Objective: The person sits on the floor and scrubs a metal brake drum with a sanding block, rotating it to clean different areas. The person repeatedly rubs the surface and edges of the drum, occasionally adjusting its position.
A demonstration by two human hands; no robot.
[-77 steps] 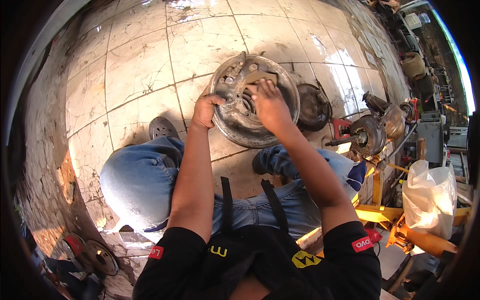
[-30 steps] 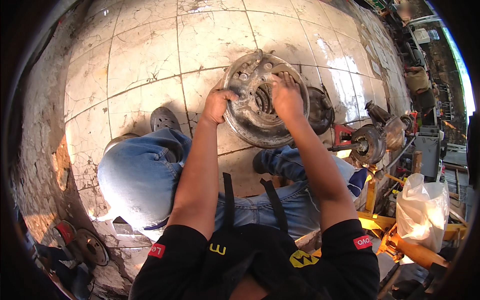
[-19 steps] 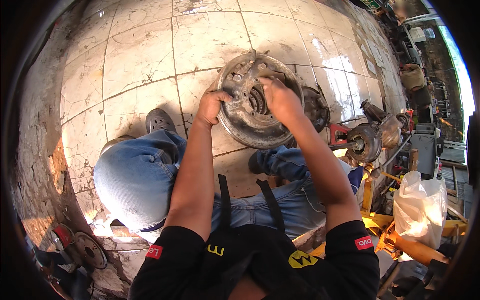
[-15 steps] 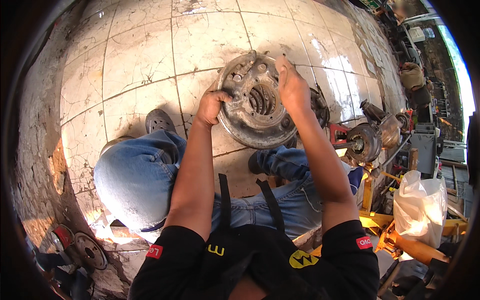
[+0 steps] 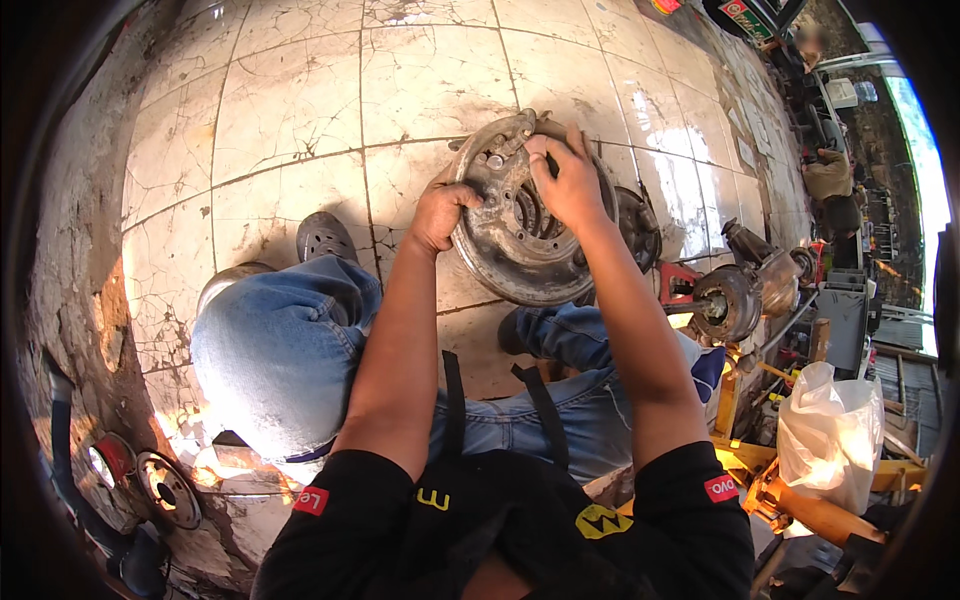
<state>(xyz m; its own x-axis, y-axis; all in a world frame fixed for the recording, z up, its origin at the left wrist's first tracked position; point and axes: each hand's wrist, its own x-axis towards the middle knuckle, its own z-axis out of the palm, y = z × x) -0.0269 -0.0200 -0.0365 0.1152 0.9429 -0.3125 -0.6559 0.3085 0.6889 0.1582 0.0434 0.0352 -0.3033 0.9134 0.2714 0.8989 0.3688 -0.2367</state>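
Blue, faded denim jeans [image 5: 270, 365] frame the nearest space, the knees spread to either side. Just beyond and between them, a round grey metal plate with a raised rim [image 5: 497, 262] is tilted up toward the person; I cannot tell whether its lower edge rests on anything. The left grip [image 5: 440, 213] is wrapped round the plate's left rim, thumb on its face. The right grip [image 5: 572, 180] bends over the upper face, thumb and forefinger nearly meeting; whether they pinch something I cannot tell. The step in hand looks like fingerwork on that face, and the next move seems to call for a firm left hold and care around the central hole's edges. Right beside the plate, a dark round metal part [image 5: 640, 228] crowds its rim. Farther right, a grey metal drum [image 5: 728, 303] and a red metal stand [image 5: 677, 285] narrow the swing. More room opens leftward and ahead, over cracked cream floor tiles [image 5: 290, 120].
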